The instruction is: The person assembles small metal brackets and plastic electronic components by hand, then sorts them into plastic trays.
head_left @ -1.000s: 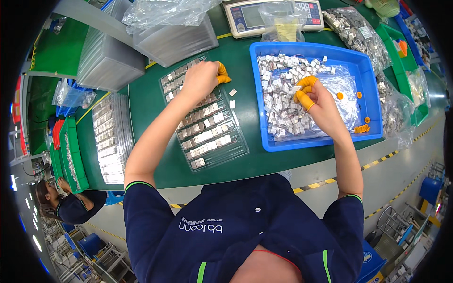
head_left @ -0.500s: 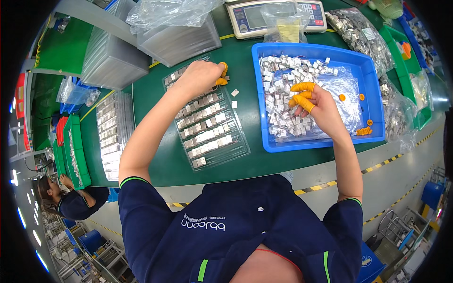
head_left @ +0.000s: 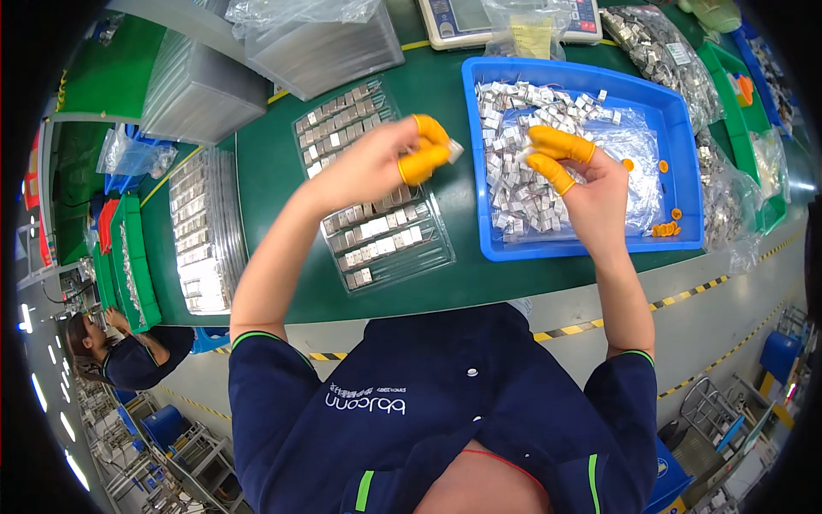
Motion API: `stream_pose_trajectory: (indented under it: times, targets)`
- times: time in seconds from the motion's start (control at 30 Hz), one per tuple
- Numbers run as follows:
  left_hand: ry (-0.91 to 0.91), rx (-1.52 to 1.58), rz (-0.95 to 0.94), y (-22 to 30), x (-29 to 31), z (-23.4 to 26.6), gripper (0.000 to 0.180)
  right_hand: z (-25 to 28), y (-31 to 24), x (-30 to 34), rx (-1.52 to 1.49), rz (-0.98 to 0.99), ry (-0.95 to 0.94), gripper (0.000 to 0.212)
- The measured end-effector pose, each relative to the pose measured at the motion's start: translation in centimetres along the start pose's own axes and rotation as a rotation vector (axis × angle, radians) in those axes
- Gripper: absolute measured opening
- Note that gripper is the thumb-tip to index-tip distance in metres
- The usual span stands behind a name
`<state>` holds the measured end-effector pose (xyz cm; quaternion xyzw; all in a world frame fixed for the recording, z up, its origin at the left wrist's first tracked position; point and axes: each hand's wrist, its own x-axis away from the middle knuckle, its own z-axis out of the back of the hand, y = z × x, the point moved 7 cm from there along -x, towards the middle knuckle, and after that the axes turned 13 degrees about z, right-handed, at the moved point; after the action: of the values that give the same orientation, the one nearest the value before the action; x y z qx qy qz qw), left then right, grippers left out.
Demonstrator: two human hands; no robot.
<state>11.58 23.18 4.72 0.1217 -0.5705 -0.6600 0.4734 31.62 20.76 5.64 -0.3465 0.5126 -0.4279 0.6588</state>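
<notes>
My left hand [head_left: 381,163], with yellow finger cots on its thumb and fingers, is closed in a pinch on a small white block-shaped part [head_left: 455,152]. It hovers over the right side of a clear plastic tray [head_left: 441,248], whose rows hold many small silver-white blocks. My right hand [head_left: 586,184], also in yellow finger cots, pinches a small whitish part [head_left: 523,155] at its fingertips, mostly covered by them. Below that hand, a blue bin [head_left: 591,250] holds a loose heap of white parts with thin wires [head_left: 522,201] on a clear plastic sheet.
Several orange finger cots [head_left: 666,230] lie in the bin's near right corner. Behind stand a scale [head_left: 445,26] and stacked clear trays [head_left: 330,60]. Filled trays [head_left: 197,248] sit at left, bags of metal parts [head_left: 664,56] at right. Another person [head_left: 137,351] works far left.
My left hand has moved right and nearer from the tray's far edge, now showing a white part. Two loose pieces beside the tray are no longer visible. My right hand has lifted slightly.
</notes>
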Motion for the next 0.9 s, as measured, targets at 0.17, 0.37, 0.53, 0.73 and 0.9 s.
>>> stream_pose_trajectory:
  times: [0.17,0.37,0.53,0.73,0.9]
  targets:
    - [0.134,-0.080,-0.215,1.1,3.5,-3.7,0.017,-4.5,-1.7,1.3,-0.440,-0.278,-0.103,0.022]
    - [0.440,0.579,-0.014,-2.8,5.3,-6.8,0.016,-6.4,-2.0,4.2,-0.493,-0.120,0.104,0.022]
    - [0.540,0.893,-0.088,-3.9,6.2,-7.6,0.012,-7.9,-2.4,6.1,-0.526,-0.081,0.274,0.021]
    - [0.788,0.670,-0.137,-4.6,8.9,-6.1,0.015,-9.3,-1.8,6.9,-0.801,-0.389,0.175,0.021]
    - [0.856,0.479,-0.177,-4.5,10.1,-6.1,0.014,-9.6,-2.5,7.3,-0.724,-0.310,0.115,0.020]
